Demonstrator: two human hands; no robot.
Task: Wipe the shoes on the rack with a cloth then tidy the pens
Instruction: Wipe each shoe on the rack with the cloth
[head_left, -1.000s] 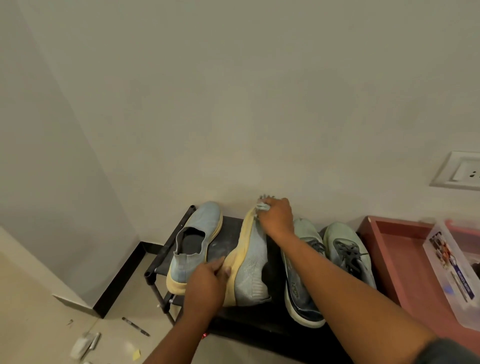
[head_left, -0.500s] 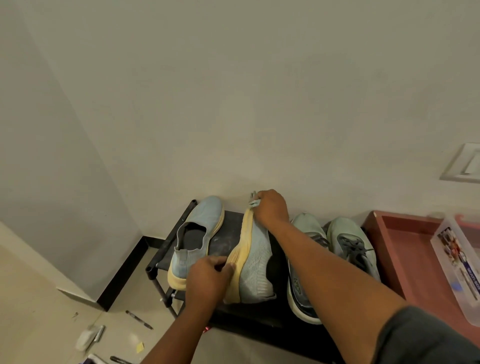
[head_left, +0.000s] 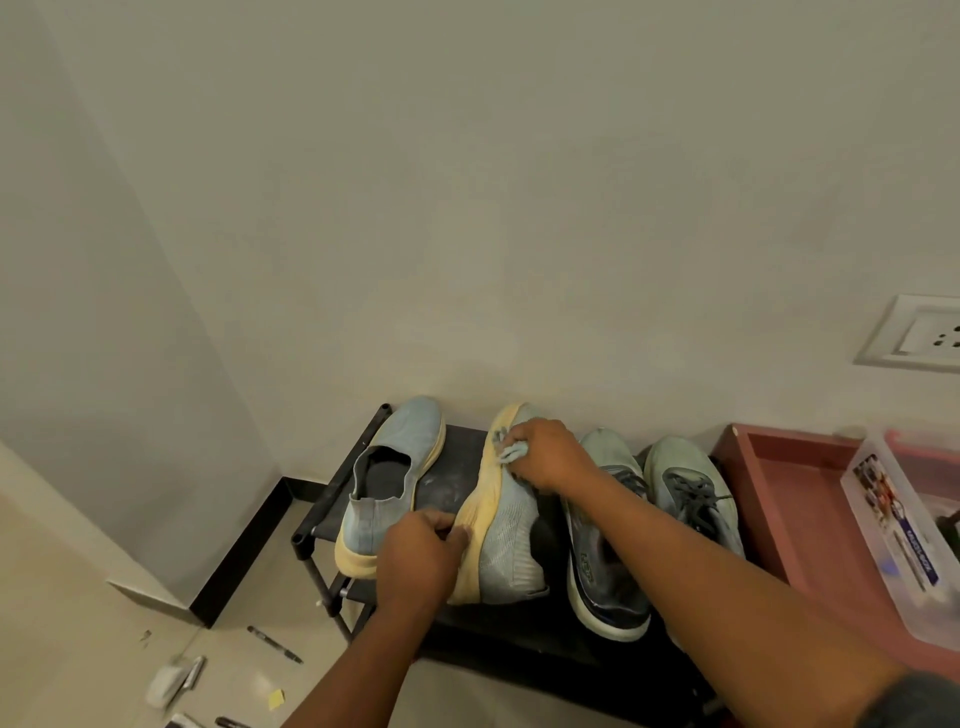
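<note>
Plain pale walls meet in a corner behind a low black rack (head_left: 457, 462) that stands on a light tiled floor (head_left: 78, 597). On the rack sit four shoes. At the left a blue slip-on (head_left: 395, 467) rests flat, toe toward the wall. Beside it its mate, the tilted shoe (head_left: 504, 509), is turned on its side with the yellowish sole facing left. The left hand (head_left: 415, 558) grips this shoe at the heel end of the sole, fingers curled round the edge. The right hand (head_left: 545, 457) clutches a small pale cloth (head_left: 511, 451) and presses it against the sole near the toe. To the right lie two green laced sneakers (head_left: 675, 483), the nearer one partly hidden under the right forearm. On the floor at the lower left lies a black pen (head_left: 274, 644), with another pen (head_left: 228, 722) at the bottom edge. Right of the rack is a pink tray (head_left: 769, 499) with a clear box (head_left: 898, 540) on it. A white wall socket (head_left: 924, 332) sits on the wall at far right.
</note>
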